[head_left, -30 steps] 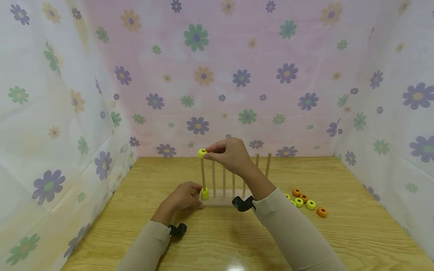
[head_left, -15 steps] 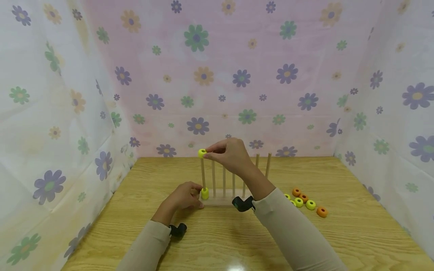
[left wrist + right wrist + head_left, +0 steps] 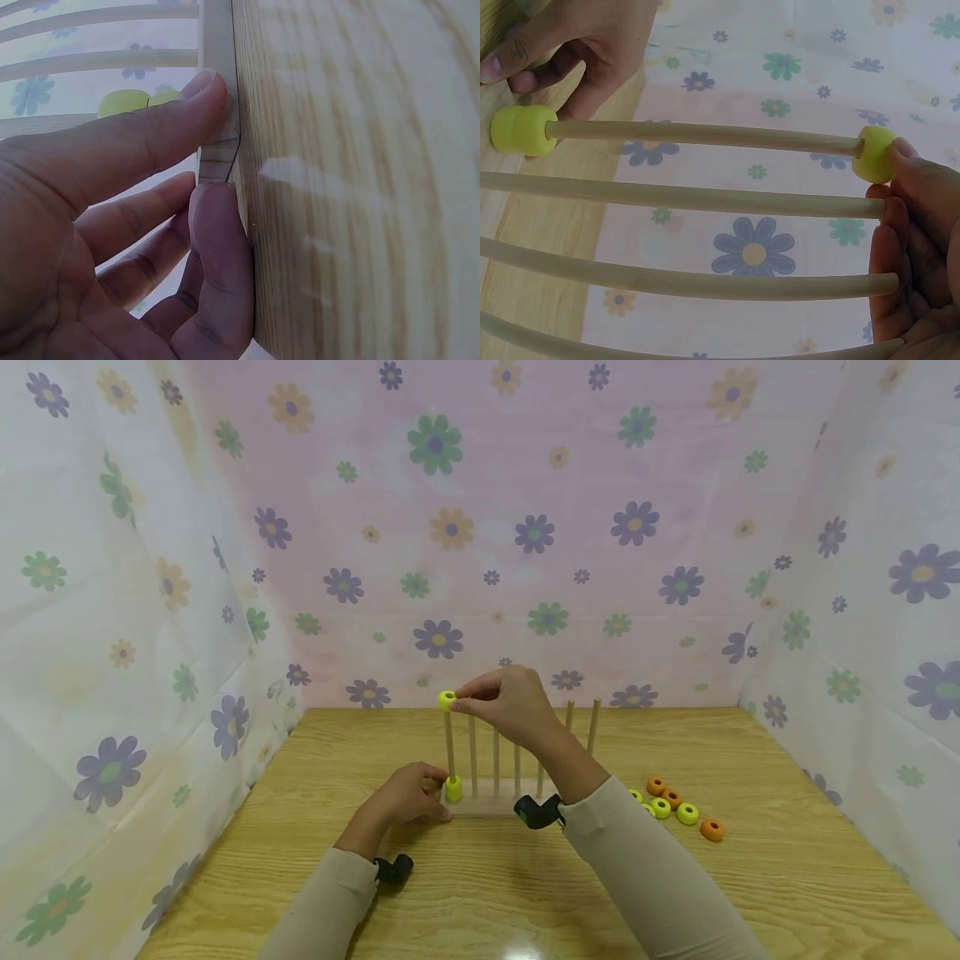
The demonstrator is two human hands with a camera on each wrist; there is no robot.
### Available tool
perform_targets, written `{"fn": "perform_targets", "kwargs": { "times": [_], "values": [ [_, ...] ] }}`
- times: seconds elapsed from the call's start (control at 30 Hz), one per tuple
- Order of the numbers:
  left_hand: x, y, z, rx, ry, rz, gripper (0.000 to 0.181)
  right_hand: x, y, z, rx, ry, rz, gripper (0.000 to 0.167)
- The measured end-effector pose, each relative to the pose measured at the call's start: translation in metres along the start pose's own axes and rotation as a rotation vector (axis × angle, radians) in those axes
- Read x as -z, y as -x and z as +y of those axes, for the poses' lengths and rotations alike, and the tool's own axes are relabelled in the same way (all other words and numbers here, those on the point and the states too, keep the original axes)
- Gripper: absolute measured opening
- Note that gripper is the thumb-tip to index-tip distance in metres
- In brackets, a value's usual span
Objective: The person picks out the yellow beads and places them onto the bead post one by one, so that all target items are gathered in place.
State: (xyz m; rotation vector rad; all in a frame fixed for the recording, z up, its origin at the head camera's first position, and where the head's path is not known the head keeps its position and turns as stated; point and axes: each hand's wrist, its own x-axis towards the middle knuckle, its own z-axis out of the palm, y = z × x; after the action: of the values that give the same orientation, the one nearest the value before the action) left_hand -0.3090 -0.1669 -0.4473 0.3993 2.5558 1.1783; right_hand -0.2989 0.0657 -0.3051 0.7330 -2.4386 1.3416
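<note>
Head view: right hand [image 3: 513, 703] is pinching a yellow ring [image 3: 446, 704] on the tip of the leftmost rod [image 3: 450, 745], mid-frame; loose yellow and orange rings [image 3: 687, 820] are lying at lower right. Left wrist view: left hand [image 3: 82, 176] is gripping the end of the wooden base [image 3: 219, 49], centre. Right wrist view: the pinched ring is sitting at right; two yellow rings [image 3: 523, 130] are resting at the rod's foot, upper left.
</note>
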Motion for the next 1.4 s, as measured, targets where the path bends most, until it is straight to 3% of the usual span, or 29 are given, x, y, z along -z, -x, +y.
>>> {"fn": "perform_targets", "kwargs": {
  "times": [0.67, 1.1, 1.4],
  "values": [
    [0.0, 0.002, 0.0, 0.004, 0.004, 0.008, 0.069, 0.001, 0.001, 0.0, 0.005, 0.017, -0.015, 0.012],
    [0.0, 0.001, 0.0, 0.015, 0.019, 0.006, 0.068, 0.009, 0.004, 0.001, 0.123, 0.036, -0.053, 0.016],
    [-0.001, 0.001, 0.0, 0.015, 0.031, 0.012, 0.069, 0.017, 0.005, -0.001, 0.184, 0.079, -0.016, 0.018]
  ]
}}
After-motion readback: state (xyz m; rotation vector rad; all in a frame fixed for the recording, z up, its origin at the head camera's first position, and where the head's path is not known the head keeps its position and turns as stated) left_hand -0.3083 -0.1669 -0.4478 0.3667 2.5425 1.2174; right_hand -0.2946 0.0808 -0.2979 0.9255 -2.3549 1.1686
